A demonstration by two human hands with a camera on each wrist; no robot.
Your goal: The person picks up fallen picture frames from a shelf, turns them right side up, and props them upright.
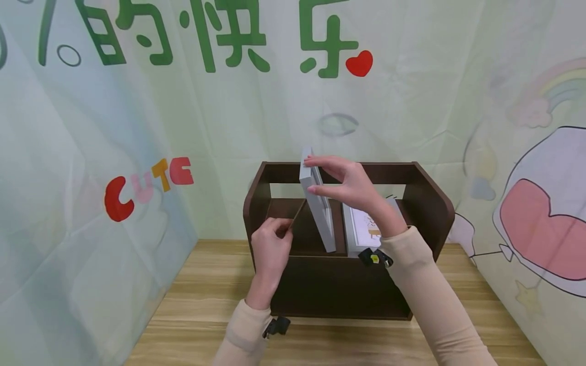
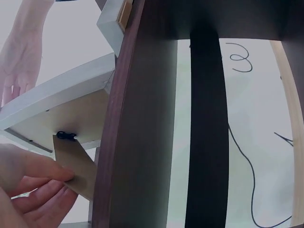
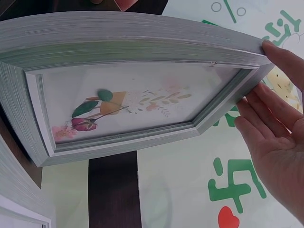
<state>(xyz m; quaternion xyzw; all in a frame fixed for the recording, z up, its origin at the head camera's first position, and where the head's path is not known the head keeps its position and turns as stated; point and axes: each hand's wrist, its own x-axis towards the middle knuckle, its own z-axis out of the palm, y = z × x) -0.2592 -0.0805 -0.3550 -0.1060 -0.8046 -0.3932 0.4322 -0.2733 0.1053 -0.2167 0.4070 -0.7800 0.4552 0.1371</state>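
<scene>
Left hand point(image 1: 271, 249) pinches the stand point(image 1: 298, 213) at the picture frame's point(image 1: 320, 216) eight o'clock; right hand point(image 1: 350, 185) grips that frame's upper edge; another frame point(image 1: 363, 229) sits at four o'clock.

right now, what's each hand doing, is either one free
Left hand: pinching the brown back flap of the picture frame.
Right hand: holding that picture frame by its upper end.

We see our right grip point(image 3: 280, 135) pinching one end of a grey frame point(image 3: 142, 38), thumb point(image 3: 284, 58) on one side and fingers point(image 3: 273, 111) on the other. Its picture point(image 3: 156, 78) shows a red rose point(image 3: 84, 124), green leaves and pale sprigs. A second frame point(image 3: 19, 185) juts in at lower left. Behind, we see a dark bar point(image 3: 114, 190) and a backdrop point(image 3: 161, 180) with green writing point(image 3: 232, 190).
</scene>
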